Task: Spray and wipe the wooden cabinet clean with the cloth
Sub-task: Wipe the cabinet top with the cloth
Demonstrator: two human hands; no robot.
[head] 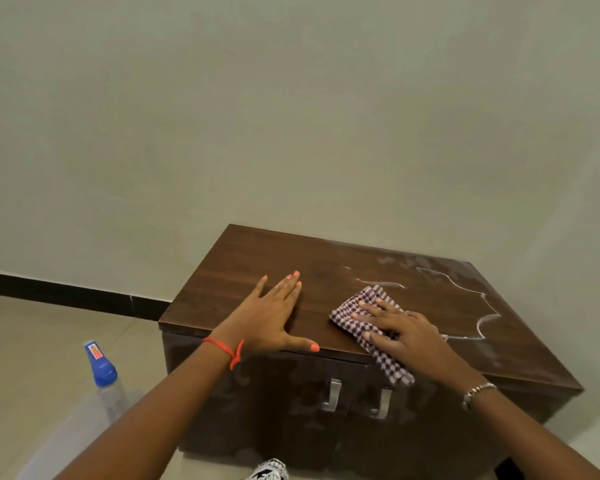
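Observation:
A low dark wooden cabinet [257,258] stands against the wall, its top partly wet with shiny streaks on the right half. My left hand [274,315] lies flat on the left part of the top, fingers straight and spread. My right hand [400,329] presses a brown-and-white checked cloth [361,308] onto the top near the front edge, fingers straight; one corner of the cloth hangs over the front. A clear spray bottle [103,374] with a blue cap stands on the floor left of the cabinet.
Two metal handles [333,394] sit on the cabinet's front doors. A pale wall with a black skirting strip [66,294] runs behind. Beige floor tiles lie to the left. A patterned black-and-white thing [271,471] shows at the bottom edge.

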